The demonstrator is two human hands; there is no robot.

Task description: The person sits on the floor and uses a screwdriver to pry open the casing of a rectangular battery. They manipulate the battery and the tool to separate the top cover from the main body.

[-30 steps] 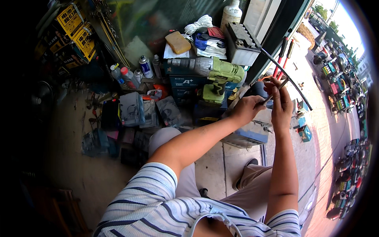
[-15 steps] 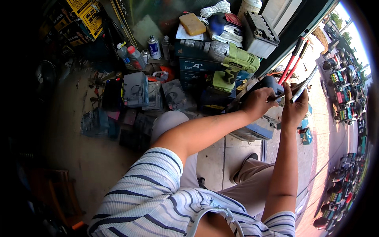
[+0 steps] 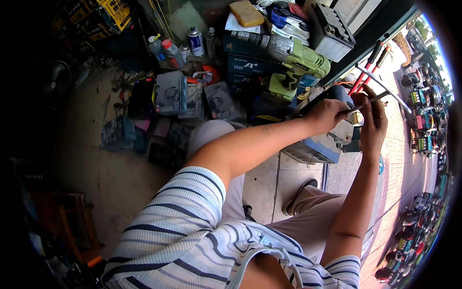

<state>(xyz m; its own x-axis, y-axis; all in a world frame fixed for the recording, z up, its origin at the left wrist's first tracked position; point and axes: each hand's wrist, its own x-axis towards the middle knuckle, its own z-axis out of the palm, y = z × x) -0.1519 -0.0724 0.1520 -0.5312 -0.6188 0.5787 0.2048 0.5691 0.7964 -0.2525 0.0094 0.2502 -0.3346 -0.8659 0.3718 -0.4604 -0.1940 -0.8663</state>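
Both my hands are raised at the right on one metal T-handle wrench (image 3: 399,102), its long bar crossing the end of a thin shaft. My left hand (image 3: 328,116) is closed on the near end of the shaft. Fingers of my right hand (image 3: 375,117) are closed around the same shaft, nearer to the crossbar. Beneath my hands is a bulky grey and blue battery-like block (image 3: 315,148), partly hidden by my left forearm. Just beyond, a pair of long red handles (image 3: 371,70) with dark grips leans by the door frame.
A green cordless drill (image 3: 303,61) lies on dark stacked boxes (image 3: 245,72). Behind it are a yellow sponge-like block (image 3: 247,13) and a grey battery (image 3: 332,33). Spray cans (image 3: 196,42) and bottles (image 3: 172,53) stand farther left. Boxes (image 3: 171,91) lie on the floor.
The wrench's crossbar has swung round and now slants down to the right. My hands stay on it. The whole view has shifted slightly.
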